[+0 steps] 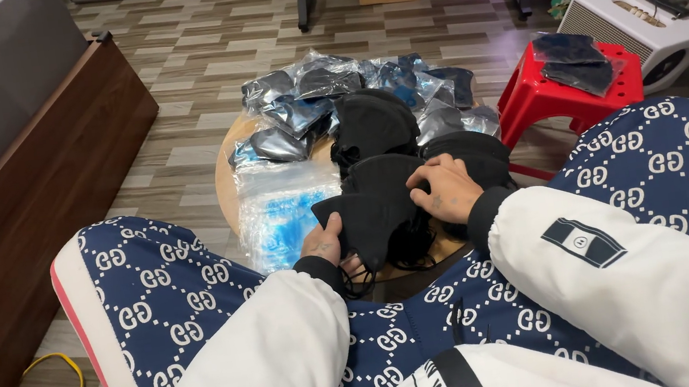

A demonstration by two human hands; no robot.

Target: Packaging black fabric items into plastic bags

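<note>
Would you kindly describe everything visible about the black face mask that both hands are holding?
The black face mask looks like soft, matte fabric, folded along its middle, with thin ear loops dangling below. It lies over a small round wooden table, beside other black masks. The left hand pinches its lower left edge; the right hand presses on its upper right.

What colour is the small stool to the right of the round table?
Red, seen in the head view: the stool carries two dark packets.

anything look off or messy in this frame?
Nothing damaged or spilled. The bagged masks lie in a loose, overlapping heap at the far edge of the round table, not stacked. Left hand and right hand both rest on a black mask.
</note>
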